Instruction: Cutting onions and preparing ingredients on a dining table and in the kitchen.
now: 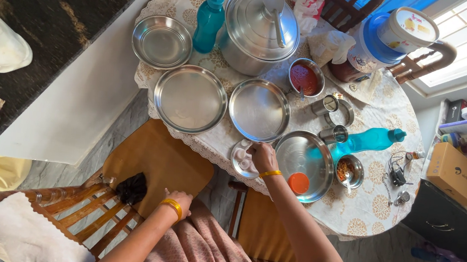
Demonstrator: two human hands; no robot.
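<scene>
At table edge, right hand (pixel 263 157) fingers pinched on small plate (pixel 244 159); left hand (pixel 179 198) loosely curled on chair seat (pixel 158 160).

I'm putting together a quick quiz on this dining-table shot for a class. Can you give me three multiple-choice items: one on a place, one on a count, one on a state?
1. Where does the right hand rest?
A. On the small steel dish of white pieces at the table's near edge
B. On the big lidded pot
C. On the cardboard box

2. How many teal bottles are on the table?
A. One
B. Two
C. Four

3. How do the two bottles stand?
A. Both upright
B. Both lying down
C. One upright, one lying down

Answers:
1 A: the fingers touch that dish, while the left hand is on the wooden chair.
2 B: one bottle stands by the lidded pot, another is by the steel tumblers.
3 C: the far one is upright, the near one lies on its side.
</scene>
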